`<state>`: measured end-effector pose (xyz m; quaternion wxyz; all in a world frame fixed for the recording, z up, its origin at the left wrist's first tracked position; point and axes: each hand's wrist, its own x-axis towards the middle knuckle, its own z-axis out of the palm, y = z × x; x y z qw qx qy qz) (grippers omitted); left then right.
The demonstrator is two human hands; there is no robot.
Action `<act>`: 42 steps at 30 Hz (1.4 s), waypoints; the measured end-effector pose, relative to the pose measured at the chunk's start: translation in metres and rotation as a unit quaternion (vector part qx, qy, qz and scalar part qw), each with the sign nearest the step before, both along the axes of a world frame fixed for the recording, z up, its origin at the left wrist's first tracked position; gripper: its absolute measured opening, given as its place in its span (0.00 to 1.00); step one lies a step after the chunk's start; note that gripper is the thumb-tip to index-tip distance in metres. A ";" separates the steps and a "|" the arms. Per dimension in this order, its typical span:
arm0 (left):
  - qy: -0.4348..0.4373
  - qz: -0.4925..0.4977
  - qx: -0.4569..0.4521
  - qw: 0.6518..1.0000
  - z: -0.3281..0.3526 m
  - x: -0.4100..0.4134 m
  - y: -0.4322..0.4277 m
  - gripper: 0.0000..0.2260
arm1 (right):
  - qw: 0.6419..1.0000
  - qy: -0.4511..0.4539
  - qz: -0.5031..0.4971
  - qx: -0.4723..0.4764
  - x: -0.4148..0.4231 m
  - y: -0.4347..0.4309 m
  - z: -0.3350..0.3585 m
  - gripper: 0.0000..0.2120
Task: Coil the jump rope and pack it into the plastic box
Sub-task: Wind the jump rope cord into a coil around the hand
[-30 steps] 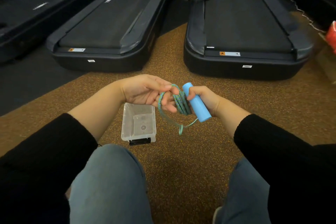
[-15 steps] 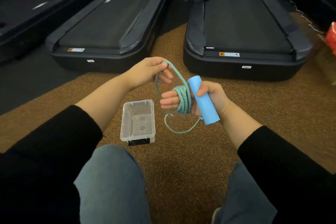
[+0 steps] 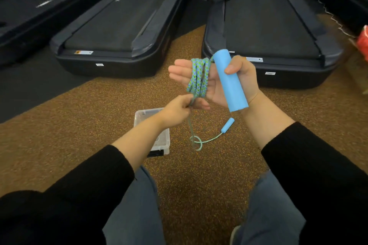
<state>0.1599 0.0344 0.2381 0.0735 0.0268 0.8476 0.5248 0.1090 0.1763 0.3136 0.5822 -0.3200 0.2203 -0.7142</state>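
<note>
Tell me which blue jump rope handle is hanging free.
The small blue handle, dangling on the rope's loose end below both hands. The large blue handle is gripped in the right hand.

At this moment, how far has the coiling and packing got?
Done: several rope loops sit around the right hand, which grips one blue handle. In hand: the left hand pulls the next turn. Left: the loose tail with the second handle, then packing; the plastic box holds no rope.
</note>
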 end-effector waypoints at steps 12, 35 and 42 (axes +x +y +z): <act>-0.150 -0.103 0.196 0.964 0.000 0.015 0.016 0.23 | 0.992 -0.021 -0.103 0.071 -0.044 -0.004 -0.018 0.48; -0.250 -0.205 -0.019 0.946 0.037 0.033 0.007 0.22 | 0.971 -0.089 -0.188 0.119 -0.033 0.004 -0.088 0.41; -0.282 -0.204 0.026 0.937 0.056 0.027 -0.008 0.15 | 0.968 -0.048 -0.196 0.149 -0.021 0.010 -0.095 0.36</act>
